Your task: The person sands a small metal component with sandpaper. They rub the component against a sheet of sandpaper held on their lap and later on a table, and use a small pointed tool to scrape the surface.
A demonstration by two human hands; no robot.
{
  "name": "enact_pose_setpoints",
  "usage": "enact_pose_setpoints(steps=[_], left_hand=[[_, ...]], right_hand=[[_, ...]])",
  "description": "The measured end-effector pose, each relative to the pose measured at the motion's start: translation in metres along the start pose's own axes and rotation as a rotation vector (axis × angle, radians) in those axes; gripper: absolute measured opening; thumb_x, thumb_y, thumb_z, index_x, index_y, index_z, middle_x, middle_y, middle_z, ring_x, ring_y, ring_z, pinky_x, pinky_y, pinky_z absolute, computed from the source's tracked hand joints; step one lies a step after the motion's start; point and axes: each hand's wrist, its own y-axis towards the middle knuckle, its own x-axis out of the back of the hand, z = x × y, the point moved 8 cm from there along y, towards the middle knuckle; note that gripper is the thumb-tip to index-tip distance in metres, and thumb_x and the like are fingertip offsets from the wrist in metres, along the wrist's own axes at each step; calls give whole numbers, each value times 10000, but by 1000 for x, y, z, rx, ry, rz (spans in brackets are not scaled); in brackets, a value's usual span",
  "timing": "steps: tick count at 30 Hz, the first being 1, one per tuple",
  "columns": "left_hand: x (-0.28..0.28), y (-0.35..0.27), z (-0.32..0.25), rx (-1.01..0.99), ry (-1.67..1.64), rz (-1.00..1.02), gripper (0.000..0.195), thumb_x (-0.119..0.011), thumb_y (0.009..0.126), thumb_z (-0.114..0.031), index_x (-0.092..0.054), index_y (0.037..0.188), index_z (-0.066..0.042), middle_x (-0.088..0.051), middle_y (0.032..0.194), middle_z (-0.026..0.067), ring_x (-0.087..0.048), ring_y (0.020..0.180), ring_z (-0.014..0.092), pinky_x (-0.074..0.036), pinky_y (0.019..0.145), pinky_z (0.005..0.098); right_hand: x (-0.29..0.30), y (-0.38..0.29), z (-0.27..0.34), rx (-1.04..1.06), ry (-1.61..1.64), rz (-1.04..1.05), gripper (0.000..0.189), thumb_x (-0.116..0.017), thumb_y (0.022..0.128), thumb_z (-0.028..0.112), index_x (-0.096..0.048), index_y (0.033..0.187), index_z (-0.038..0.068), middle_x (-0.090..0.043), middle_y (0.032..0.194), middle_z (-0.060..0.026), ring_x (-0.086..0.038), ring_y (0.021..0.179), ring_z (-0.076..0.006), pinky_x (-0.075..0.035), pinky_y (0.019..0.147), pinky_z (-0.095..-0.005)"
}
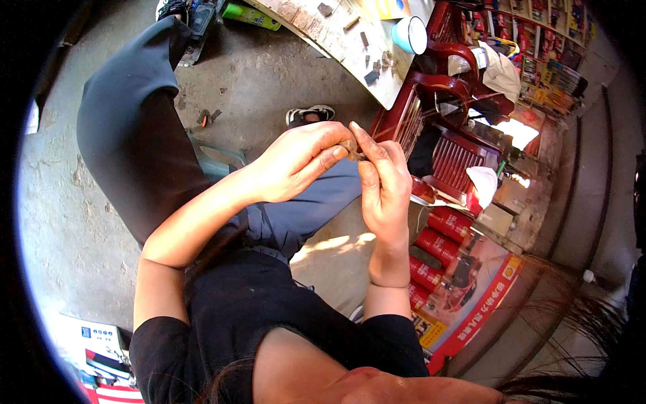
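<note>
My left hand (309, 162) and my right hand (383, 184) meet above my lap. Between their fingertips is a small brownish piece (353, 149), mostly covered by the fingers, so its kind cannot be told. The left thumb and fingers pinch it from one side. On the other side the right thumb and forefinger close on it, with the forefinger pointing up past it. Dark smudges mark the fingers. Beyond the hands, the corner of a worn table (323, 31) carries several small dark blocks (372, 77) and a light blue mug (409, 35).
Dark red wooden chairs (449, 156) with slatted parts stand to the right, a white cloth (482, 183) on one. Several red canisters (440, 246) are lined up near a printed poster (484, 288). A green can (251, 16) lies on the concrete floor (237, 86) by the table.
</note>
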Motion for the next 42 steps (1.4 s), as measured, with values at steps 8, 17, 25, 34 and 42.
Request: enact_pose_setpoints(steps=[8, 17, 25, 34, 42], left_hand=[[-2, -1, -3, -11, 129, 67, 230, -521, 967, -190, -560, 1086, 3, -599, 970, 183, -596, 906, 395, -488, 762, 444], [-3, -1, -5, 28, 232, 112, 343, -622, 914, -307, -573, 1075, -9, -602, 982, 164, -603, 887, 382, -492, 741, 451], [-4, 0, -1, 35, 349, 108, 349, -637, 904, -331, -570, 1035, -15, -608, 950, 144, -617, 859, 365, -502, 704, 440], [-6, -2, 0, -35, 383, 68, 323, -651, 891, -323, -579, 1007, -30, -611, 904, 133, -619, 808, 366, -508, 662, 432], [-6, 0, -1, -9, 319, 63, 295, -658, 890, -301, -576, 966, -28, -603, 878, 128, -614, 798, 363, -494, 661, 434]], right_hand=[[3, 2, 6, 6, -2, 39, 413, -651, 900, 111, -622, 1311, 86, -562, 809, -108, -523, 743, -281, -456, 710, -369], [2, 3, 7, 23, -21, 87, 433, -641, 900, 90, -598, 1331, 71, -574, 836, -120, -544, 759, -287, -464, 714, -375], [-3, 2, 11, -21, 1, 177, 453, -584, 921, 52, -533, 1370, 10, -576, 921, -163, -538, 823, -316, -457, 765, -394], [-2, 1, 12, -28, -61, 195, 433, -596, 909, 50, -564, 1339, 10, -571, 897, -158, -537, 797, -314, -461, 736, -396], [-3, 0, 10, -18, -35, 186, 436, -587, 917, 60, -554, 1349, 8, -563, 891, -164, -541, 799, -320, -462, 737, -396]])
